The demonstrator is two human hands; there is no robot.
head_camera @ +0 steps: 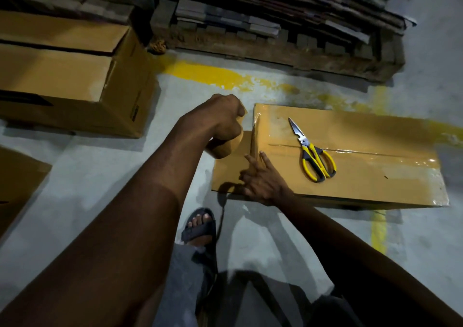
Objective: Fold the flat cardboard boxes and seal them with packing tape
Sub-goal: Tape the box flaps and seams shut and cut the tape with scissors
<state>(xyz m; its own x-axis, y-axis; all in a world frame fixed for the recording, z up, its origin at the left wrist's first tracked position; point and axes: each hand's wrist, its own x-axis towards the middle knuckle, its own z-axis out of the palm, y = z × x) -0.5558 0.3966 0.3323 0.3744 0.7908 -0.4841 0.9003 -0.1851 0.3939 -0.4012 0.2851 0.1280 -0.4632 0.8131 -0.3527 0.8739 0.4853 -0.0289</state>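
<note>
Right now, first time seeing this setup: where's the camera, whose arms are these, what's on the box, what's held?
No machine here: one camera, worn on a person's head, looks down at their own two bare arms. The left hand grips a roll of packing tape. The right hand lies with straight fingers on the end of a closed cardboard box on the floor; shiny tape runs along its top seam. Yellow-handled scissors lie on the box, held by nobody. More boxes stand at the left.
</note>
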